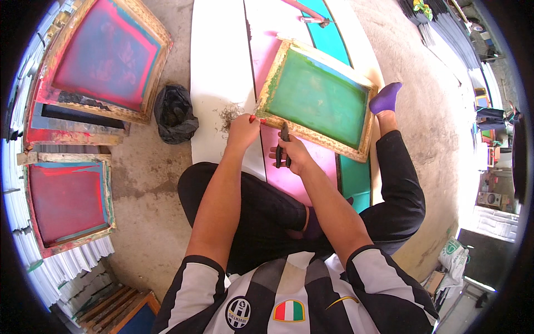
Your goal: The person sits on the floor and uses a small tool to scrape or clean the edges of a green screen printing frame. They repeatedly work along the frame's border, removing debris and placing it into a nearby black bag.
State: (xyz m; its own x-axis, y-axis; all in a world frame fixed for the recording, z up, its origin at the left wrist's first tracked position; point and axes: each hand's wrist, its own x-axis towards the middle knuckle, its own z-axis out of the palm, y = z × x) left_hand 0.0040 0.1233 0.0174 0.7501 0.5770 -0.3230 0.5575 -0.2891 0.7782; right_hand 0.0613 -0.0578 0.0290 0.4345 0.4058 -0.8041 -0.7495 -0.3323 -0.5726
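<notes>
I sit on the floor over a wooden screen frame with green mesh [320, 97] that lies on pink and white boards. My left hand [242, 131] is closed on a small red-handled tool [257, 118] at the frame's near left corner. My right hand [293, 156] grips dark pliers [283, 143] whose jaws reach the frame's near edge. A small heap of pulled staples or wire bits [229, 116] lies on the white board [218, 67] just left of my left hand.
A black plastic bag [174, 113] sits on the concrete to the left. Two more wooden screen frames, one pink-red [105, 55] and one red [67, 203], lean at the far left over stacked white sheets. My foot in a purple sock [385, 97] rests beside the green frame.
</notes>
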